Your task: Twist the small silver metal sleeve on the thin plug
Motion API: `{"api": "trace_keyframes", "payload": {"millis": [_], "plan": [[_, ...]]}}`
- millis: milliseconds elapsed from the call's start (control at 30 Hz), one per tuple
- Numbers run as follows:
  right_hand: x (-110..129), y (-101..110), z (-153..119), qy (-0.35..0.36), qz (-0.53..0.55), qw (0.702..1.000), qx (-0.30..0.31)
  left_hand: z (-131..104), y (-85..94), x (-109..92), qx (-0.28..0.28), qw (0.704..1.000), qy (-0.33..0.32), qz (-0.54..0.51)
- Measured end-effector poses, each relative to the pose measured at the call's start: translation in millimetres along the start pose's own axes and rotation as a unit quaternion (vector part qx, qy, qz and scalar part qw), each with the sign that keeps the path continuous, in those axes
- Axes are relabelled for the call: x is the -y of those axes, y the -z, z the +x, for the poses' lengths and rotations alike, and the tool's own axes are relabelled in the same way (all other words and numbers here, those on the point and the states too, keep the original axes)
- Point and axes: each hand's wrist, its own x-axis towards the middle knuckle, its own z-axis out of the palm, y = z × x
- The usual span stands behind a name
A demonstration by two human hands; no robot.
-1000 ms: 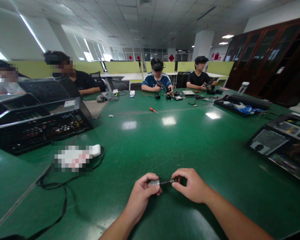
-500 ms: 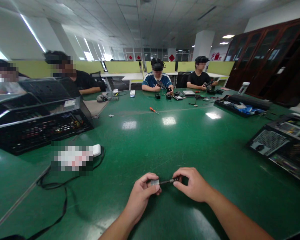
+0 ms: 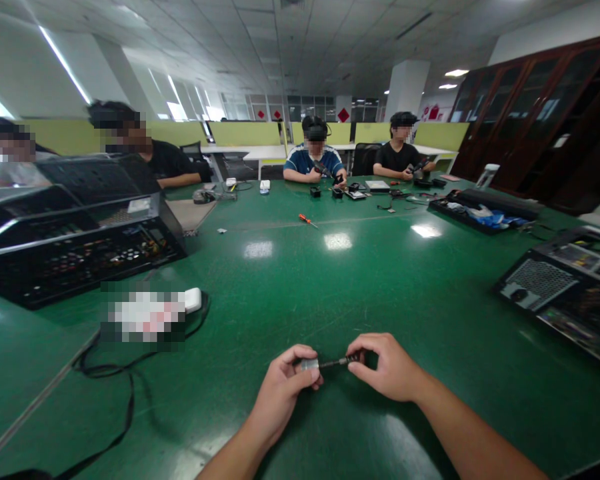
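Observation:
Low in the middle of the view, my left hand [image 3: 286, 383] is closed around a small silvery, cylinder-like piece [image 3: 310, 365]. A thin dark rod [image 3: 332, 363] runs from that piece across to my right hand [image 3: 383, 367]. My right thumb and fingers pinch the rod's thicker, dark far end; part of it is hidden by the fingers. The rod lies nearly level, and both hands are just above the green table [image 3: 280, 293]. Too little shows to tell what kind of part it is.
Open computer cases stand at left [image 3: 80, 260] and right [image 3: 545, 287]. A black cord [image 3: 130, 363] and white plug [image 3: 193, 299] lie left. An orange screwdriver [image 3: 306, 219] is farther back. Several people sit across; one [image 3: 314, 160] holds a dark tool.
My right hand has shifted up very slightly, still pinching the rod's dark end. My left hand keeps its hold and barely moves.

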Motion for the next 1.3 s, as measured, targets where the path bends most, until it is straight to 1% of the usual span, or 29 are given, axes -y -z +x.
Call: {"api": "trace_keyframes", "payload": {"millis": [433, 900, 1100, 1300], "plan": [[-2.6, 1.7, 0.1, -0.004, -0.002, 1.0, 0.005, -0.2, 1.6, 1.6, 0.008, 1.0, -0.008, 0.002], [-7.0, 6.7, -0.2, -0.011, 0.0, 1.0, 0.011, -0.7, 1.1, -2.1, -0.008, 1.0, 0.003, -0.008], [-13.7, 11.6, 0.1, -0.025, 0.002, 1.0, 0.006, -2.2, 1.7, -4.2, -0.011, 1.0, 0.007, -0.011], [-16.3, 15.3, 0.8, -0.032, 0.01, 0.999, -0.007, -1.3, -1.6, -4.7, -0.013, 1.0, 0.006, -0.009]]}}
